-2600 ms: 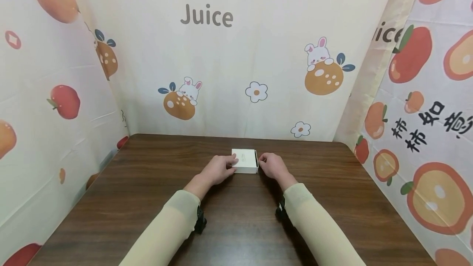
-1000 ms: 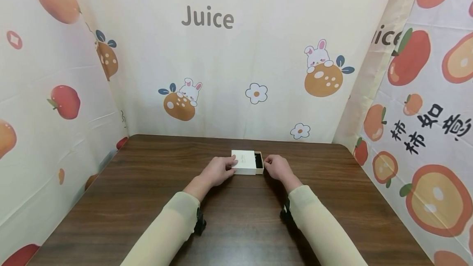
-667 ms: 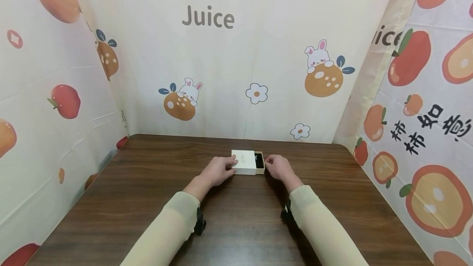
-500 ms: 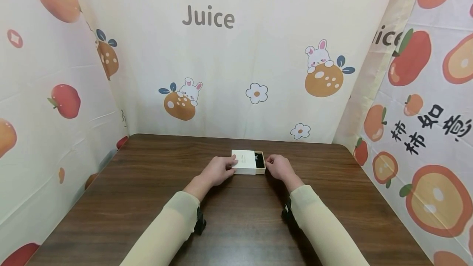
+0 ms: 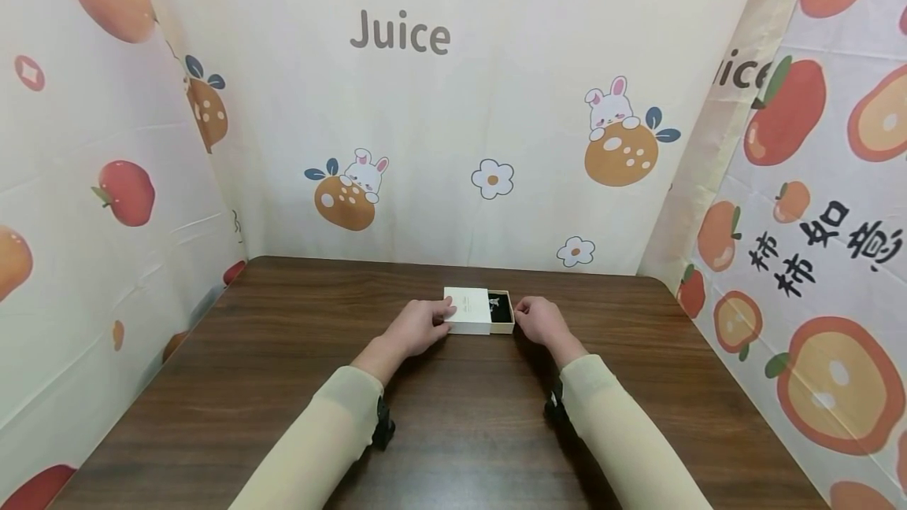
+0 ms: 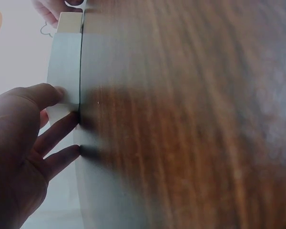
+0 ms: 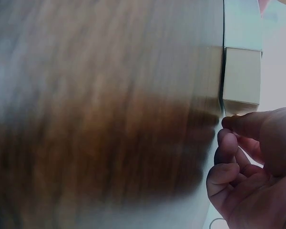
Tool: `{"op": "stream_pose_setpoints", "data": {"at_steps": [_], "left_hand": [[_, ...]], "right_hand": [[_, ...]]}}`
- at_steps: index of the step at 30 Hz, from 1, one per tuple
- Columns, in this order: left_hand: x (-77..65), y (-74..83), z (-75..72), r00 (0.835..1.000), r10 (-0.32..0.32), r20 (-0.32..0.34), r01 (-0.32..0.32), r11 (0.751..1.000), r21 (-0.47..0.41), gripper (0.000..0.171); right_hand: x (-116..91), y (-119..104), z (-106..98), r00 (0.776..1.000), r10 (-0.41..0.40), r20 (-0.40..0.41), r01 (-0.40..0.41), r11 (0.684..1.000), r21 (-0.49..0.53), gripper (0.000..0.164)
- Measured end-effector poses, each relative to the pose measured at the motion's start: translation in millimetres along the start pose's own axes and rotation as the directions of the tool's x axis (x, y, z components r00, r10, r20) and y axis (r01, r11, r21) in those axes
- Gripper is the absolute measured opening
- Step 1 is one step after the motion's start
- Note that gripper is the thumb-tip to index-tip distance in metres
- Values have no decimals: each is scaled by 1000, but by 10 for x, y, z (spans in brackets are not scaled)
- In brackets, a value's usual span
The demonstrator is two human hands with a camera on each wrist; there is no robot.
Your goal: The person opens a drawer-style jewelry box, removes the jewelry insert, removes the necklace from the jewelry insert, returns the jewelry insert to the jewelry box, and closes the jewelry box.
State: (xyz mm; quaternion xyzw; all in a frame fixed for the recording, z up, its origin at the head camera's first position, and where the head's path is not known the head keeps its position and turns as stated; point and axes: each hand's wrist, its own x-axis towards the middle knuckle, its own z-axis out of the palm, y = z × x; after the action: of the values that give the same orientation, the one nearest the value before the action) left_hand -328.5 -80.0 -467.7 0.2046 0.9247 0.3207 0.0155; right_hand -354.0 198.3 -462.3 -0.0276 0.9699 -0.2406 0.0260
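Observation:
A small white jewelry box (image 5: pixel 469 315) lies on the table, with faint lettering on its sleeve. From the sleeve's right side its cream drawer (image 5: pixel 501 329) sticks out by roughly half a sleeve's width. Inside, on black lining, sits a small silvery piece (image 5: pixel 494 304), partly under the sleeve. My left hand (image 5: pixel 416 326) grips the sleeve's left end; in the left wrist view the thumb presses its near side. At the drawer's outer end, my right hand (image 5: pixel 542 321) pinches with thumb and forefinger, the other fingers curled. What exactly sits between those fingertips is hidden.
The brown wood-grain table (image 5: pixel 453 415) extends to a printed curtain (image 5: pixel 425 116) behind the box. More fruit-patterned cloth (image 5: pixel 801 258) hangs along the right side. A black wrist camera (image 5: pixel 383 423) hangs below the left sleeve cuff.
My right hand has moved to the right, and the drawer has slid out of the sleeve with it, uncovering black lining and the silvery piece. My left hand and the sleeve have stayed in place.

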Motion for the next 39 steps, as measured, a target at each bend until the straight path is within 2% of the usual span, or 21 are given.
{"op": "stream_pose_setpoints", "data": {"at_steps": [7, 16, 39], "left_hand": [[3, 2, 2, 1000, -6, 7, 5, 1000, 2, 43], [-5, 23, -20, 1000, 18, -3, -18, 1000, -4, 41], [-37, 20, -27, 1000, 4, 6, -4, 1000, -12, 44]], "right_hand": [[-3, 24, -11, 1000, -4, -6, 4, 1000, 0, 20], [-17, 70, -25, 998, -53, -35, 51, 998, -48, 20], [-45, 142, -60, 999, -12, -33, 11, 1000, -6, 20]]}}
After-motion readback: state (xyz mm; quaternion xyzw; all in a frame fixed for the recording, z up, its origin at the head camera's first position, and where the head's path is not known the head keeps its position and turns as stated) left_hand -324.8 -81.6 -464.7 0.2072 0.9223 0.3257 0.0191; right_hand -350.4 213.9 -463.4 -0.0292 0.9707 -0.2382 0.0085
